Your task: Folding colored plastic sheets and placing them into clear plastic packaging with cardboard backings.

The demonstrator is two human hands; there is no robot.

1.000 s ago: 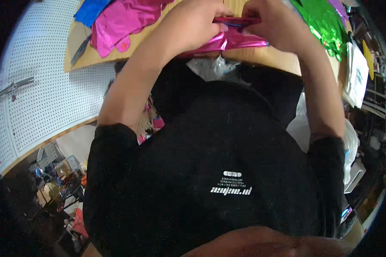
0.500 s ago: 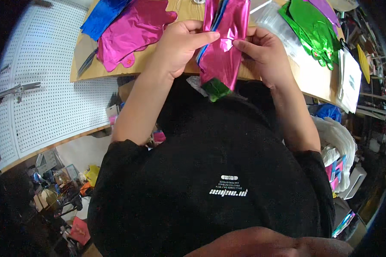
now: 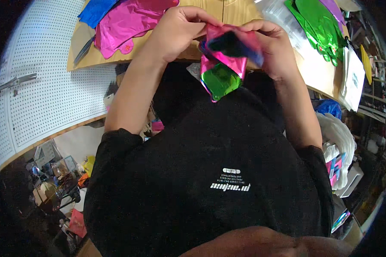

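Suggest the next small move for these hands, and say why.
Perhaps the right hand should smooth the flap down while the left hand steadies the pink foil: both hands hold the foil near its top edge, and the flap, blurred, looks bent across it above the green patch.

Head view, single: wide fisheye, head-worn, facing steeply down, near, over black shirt (image 3: pixel 210 145), hands (image 3: pixel 177 34), counter (image 3: pixel 241 10).

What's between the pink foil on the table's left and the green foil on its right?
In the head view: the left hand, the held pink-and-green foil, the right hand, then clear plastic.
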